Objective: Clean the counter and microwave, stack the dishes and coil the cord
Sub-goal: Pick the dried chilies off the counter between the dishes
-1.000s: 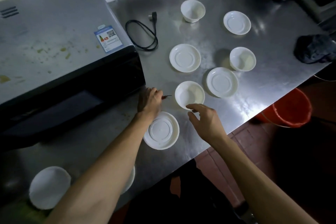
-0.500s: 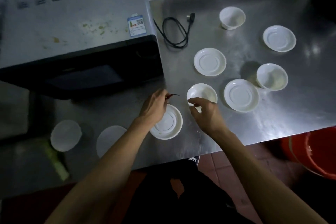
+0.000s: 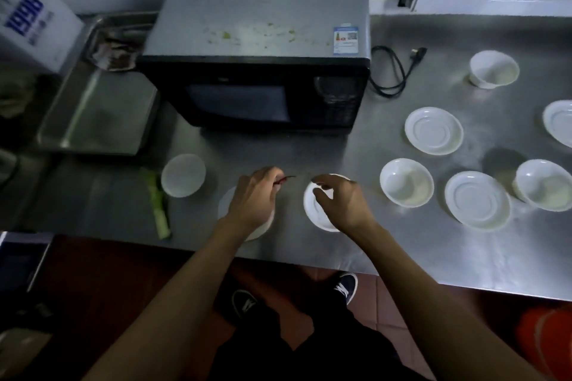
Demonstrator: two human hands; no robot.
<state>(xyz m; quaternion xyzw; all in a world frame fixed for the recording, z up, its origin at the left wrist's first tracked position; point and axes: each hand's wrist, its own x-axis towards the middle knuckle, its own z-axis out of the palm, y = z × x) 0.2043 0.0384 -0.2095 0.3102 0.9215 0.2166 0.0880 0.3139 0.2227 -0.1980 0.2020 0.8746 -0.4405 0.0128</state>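
My left hand [image 3: 255, 196] pinches a thin dark red scrap [image 3: 286, 178], perhaps a chili, above the steel counter [image 3: 402, 244]. It partly hides a white saucer [image 3: 263, 230] under it. My right hand [image 3: 342, 201] hovers with curled fingers, holding nothing, over another white saucer [image 3: 315, 210]. The black microwave [image 3: 260, 49] stands behind, its grey top spotted with food crumbs. Its black cord [image 3: 391, 71] lies loosely looped at its right. Several white bowls and saucers are spread to the right, such as a bowl [image 3: 406, 182] and a saucer [image 3: 434, 130].
A green vegetable stalk [image 3: 158, 204] lies at the front left beside an upturned white bowl [image 3: 183, 175]. A steel tray [image 3: 99, 108] sits left of the microwave. An orange bucket [image 3: 544, 340] stands on the floor, lower right.
The view has swung left, bringing the tray and stalk into sight. My left hand keeps its pinch on the red scrap; both hands have moved left along the front edge.
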